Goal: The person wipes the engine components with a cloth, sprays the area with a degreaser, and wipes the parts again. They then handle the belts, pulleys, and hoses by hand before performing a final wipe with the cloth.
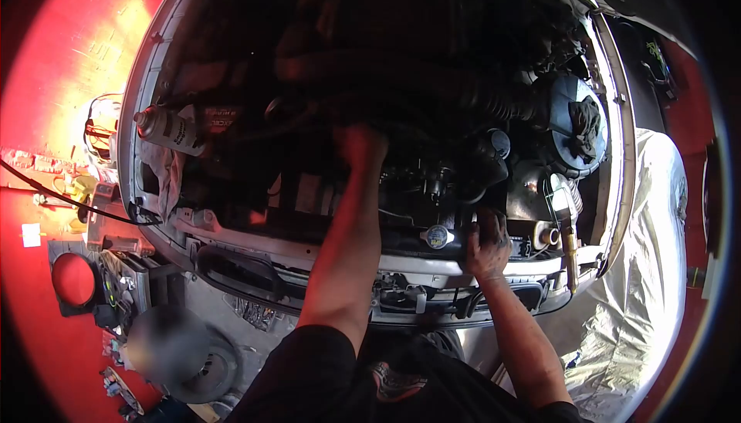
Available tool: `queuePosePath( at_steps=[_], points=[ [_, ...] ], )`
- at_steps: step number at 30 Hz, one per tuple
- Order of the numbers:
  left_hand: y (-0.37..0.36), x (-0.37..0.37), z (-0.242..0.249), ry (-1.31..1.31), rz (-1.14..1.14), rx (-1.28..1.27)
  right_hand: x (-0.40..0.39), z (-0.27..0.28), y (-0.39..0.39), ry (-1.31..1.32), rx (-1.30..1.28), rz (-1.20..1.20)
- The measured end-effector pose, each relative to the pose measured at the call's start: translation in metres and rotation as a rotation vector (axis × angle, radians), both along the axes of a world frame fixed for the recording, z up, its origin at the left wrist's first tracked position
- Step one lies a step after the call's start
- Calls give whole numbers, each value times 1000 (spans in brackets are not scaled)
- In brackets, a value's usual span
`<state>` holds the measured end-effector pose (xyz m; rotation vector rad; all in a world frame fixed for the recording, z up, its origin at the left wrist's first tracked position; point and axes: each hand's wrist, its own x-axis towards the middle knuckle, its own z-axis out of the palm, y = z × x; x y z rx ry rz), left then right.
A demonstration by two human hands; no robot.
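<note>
My left hand (361,147) reaches deep into the dark engine bay of a vehicle, behind the radiator. Shadow and motion blur hide its fingers, and I cannot tell what they touch. Lower right, my right hand (488,247) rests at the front edge of the bay, its dirt-darkened fingers apart and pointing inward. Just left of that hand sits a radiator cap (439,237) with a yellow label. Dark engine parts (428,180) lie between the two hands.
A spray can (174,130) leans at the bay's left side above a pale cloth (164,172). At right, a dark rag (584,126) lies on a round housing (567,145). A silvery cover (641,269) stands beyond the right edge; a cable (69,203) crosses the left.
</note>
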<state>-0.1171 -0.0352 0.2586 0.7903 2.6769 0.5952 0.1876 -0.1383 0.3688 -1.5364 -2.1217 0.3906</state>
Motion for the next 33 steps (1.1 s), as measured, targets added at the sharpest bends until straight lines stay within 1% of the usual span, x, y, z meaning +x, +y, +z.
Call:
queuePosePath(
  at_steps=[1,3,4,6,7,9,10,11,12,13,14,15,17,18,19,20,22,24,26,27,30,33],
  points=[
    [12,-5,-3,-23,-3,-79,2,-3,0,-11,-16,-6],
    [3,-3,-6,-39,11,-42,7,-9,-4,-32,-28,7],
    [-7,2,-8,-22,20,86,8,-13,-2,-36,-12,17],
    [-17,5,18,-68,14,155,7,-13,1,-43,3,32],
    [-19,6,36,-132,-1,103,5,-10,1,-45,6,36],
    [-13,0,30,-214,-104,-6,6,-10,-2,-53,32,50],
    [11,-15,-4,-225,-198,-59,8,-16,-2,-52,60,55],
    [20,-16,-9,-198,-175,-73,9,-19,1,-49,89,60],
    [25,-16,-3,-171,-152,-88,8,-19,3,-53,76,56],
    [25,-3,0,-113,-17,-77,8,-18,1,-63,52,46],
    [23,3,-1,-30,51,-31,9,-17,0,-68,34,42],
    [24,8,-11,53,120,18,9,-16,-1,-72,37,41],
    [14,6,-24,266,114,176,8,-15,-1,-74,44,39],
    [6,4,-27,217,77,287,7,-14,-2,-77,31,42],
    [-1,2,-29,144,17,345,7,-12,-2,-80,16,41],
    [-10,-3,-25,35,-58,374,7,-11,-3,-83,4,38],
    [-31,-22,-12,-288,-221,394,12,-18,-2,-96,15,48],
    [-64,-48,-8,-488,-262,477,14,-21,-2,-103,41,62],
    [-88,-78,-9,-558,-195,657,10,-20,0,-92,84,63],
    [-89,-93,-13,-568,-162,759,10,-21,-1,-90,78,67],
    [-56,-109,-32,-607,-130,1021,9,-16,0,-113,39,74],
    [-22,-101,-55,-698,-156,1211,8,-18,-1,-87,18,11]
  ],
)
